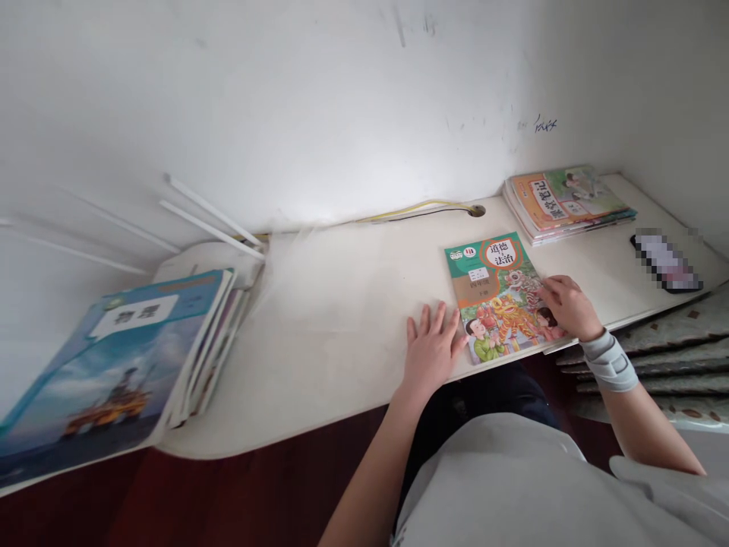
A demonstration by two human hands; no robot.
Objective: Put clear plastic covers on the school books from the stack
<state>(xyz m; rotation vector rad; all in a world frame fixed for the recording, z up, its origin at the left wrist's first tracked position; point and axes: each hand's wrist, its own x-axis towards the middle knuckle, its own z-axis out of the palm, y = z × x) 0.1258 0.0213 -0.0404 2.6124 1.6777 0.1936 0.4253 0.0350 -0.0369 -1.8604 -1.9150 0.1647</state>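
Note:
A textbook [494, 292] with a green, orange and illustrated cover lies flat and closed near the table's front edge. My left hand [430, 351] rests palm down on the table at the book's left side, fingers spread, the thumb by its lower left edge. At the opposite edge, my right hand [571, 306] has its fingers bent over the book's right side, gripping that edge. A grey wrist support [612, 365] wraps my right wrist.
A stack of books [569, 201] sits at the back right, with a phone [666, 262] in front of it. Another stack of textbooks [130, 365] stands at the far left beside white rods [210, 220]. A yellow cable [421, 206] runs along the wall into a hole [477, 211].

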